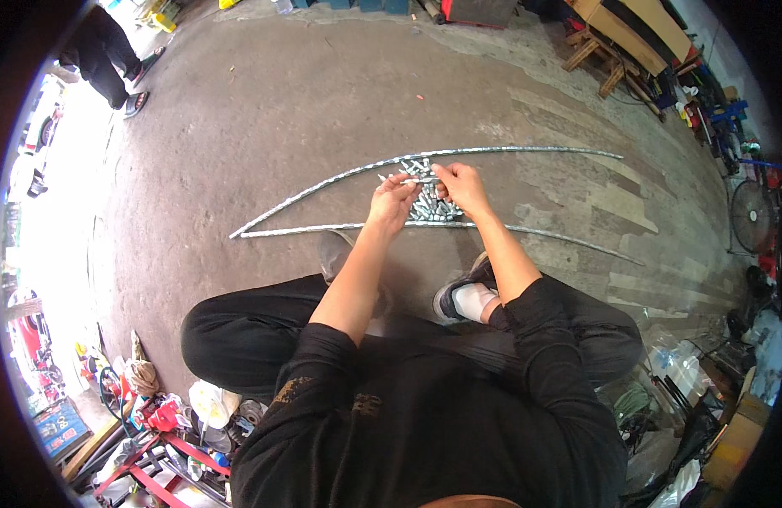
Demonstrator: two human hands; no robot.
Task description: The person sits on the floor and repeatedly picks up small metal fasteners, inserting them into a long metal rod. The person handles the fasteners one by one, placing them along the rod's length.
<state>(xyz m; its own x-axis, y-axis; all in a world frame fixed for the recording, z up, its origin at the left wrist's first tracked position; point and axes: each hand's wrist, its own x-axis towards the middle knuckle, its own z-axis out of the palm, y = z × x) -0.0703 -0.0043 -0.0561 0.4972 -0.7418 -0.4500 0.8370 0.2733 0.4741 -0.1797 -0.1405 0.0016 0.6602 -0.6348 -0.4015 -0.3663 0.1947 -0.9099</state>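
Left hand (392, 201): Reached forward and inward, with wrist slightly bent and fingers curled; was closed to a pinch between thumb and fingertips, at the left end of a small silvery piece (421, 179).
Right hand (461, 188): Slanted inward from the right, back mostly up, with thumb and forefinger nearly together; was pinched at the right end, apparently on the same small silvery piece, though could not tell for certain whether one piece or two lay between the fingertips.
Forearms (357, 275): Counted two; converged from the lower edge, bare below black sleeves (327, 349).
Small silvery piece: Was held nearly level between both hands, over the pile.
Pile of silvery pieces (431, 206): Counted one; lay on the floor (238, 102) below and between the hands, partly hidden; held many pieces, too overlapped to number.
Long silvery strips (340, 171): Counted two; lay on the floor on the far and near sides of the pile, came together at the left end and spread well apart toward the right.
Shoes (447, 300): Counted two; rested on the near side of the strips, one below each forearm.
Bystander's legs (103, 55): Counted two; stood at the upper left in dark trousers and sandals, well apart from the hands.
Fan (751, 216): Counted one; stood near the right edge.
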